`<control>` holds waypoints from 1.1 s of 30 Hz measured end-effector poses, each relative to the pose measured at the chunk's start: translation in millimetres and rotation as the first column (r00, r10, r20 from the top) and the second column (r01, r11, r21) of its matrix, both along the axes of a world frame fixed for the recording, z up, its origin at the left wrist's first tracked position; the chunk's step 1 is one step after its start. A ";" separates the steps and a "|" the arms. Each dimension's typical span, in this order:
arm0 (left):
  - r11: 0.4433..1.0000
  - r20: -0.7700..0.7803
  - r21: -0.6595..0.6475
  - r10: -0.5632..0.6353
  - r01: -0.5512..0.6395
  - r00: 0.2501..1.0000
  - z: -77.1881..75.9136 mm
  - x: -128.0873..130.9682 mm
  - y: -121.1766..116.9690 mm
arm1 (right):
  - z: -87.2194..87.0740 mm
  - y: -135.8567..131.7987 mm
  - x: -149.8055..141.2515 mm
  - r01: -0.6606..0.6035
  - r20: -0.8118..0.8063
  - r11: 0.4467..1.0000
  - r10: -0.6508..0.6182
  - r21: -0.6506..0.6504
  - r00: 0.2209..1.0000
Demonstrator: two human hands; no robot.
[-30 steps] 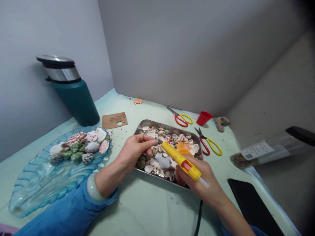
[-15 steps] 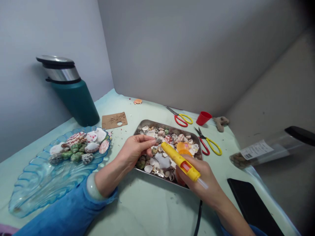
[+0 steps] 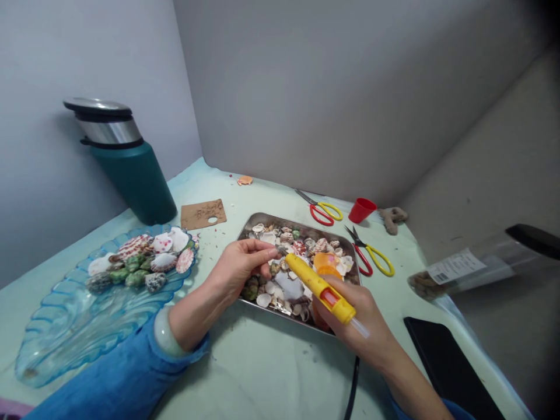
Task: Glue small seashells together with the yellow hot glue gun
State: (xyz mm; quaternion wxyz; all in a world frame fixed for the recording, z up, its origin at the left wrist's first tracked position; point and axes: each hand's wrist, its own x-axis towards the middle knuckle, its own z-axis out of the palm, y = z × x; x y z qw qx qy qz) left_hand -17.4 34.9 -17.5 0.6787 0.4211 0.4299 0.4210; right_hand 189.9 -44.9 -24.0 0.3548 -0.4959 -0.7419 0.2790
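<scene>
My right hand (image 3: 350, 312) is wrapped round a yellow hot glue gun (image 3: 315, 284) with a clear glue stick jutting from its rear end. Its nozzle points up and left toward the fingertips of my left hand (image 3: 247, 262). Those fingers are pinched on a small greyish shell (image 3: 282, 250), mostly hidden by thumb and finger and close to the nozzle. Whether nozzle and shell touch I cannot tell. Both hands are above a metal tray (image 3: 301, 324) full of mixed seashells (image 3: 289, 287).
On the left, a blue scalloped glass dish (image 3: 96, 332) holds shells, behind it a teal bottle (image 3: 135, 178) and a cardboard piece (image 3: 196, 216). Two scissors (image 3: 321, 214), a red cup (image 3: 362, 210), a clear container (image 3: 472, 271) and a black phone (image 3: 450, 367) lie right. A black cord (image 3: 353, 388) runs frontward.
Almost nothing differs. Both hands keep their places, the glue gun's nozzle close to the small shell.
</scene>
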 end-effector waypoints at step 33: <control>0.997 0.178 0.060 0.031 -0.042 0.984 -3.2 -8.3 3.2 | 13.2 10.8 6.6 0.209 0.632 0.977 -0.138 -0.039 0.763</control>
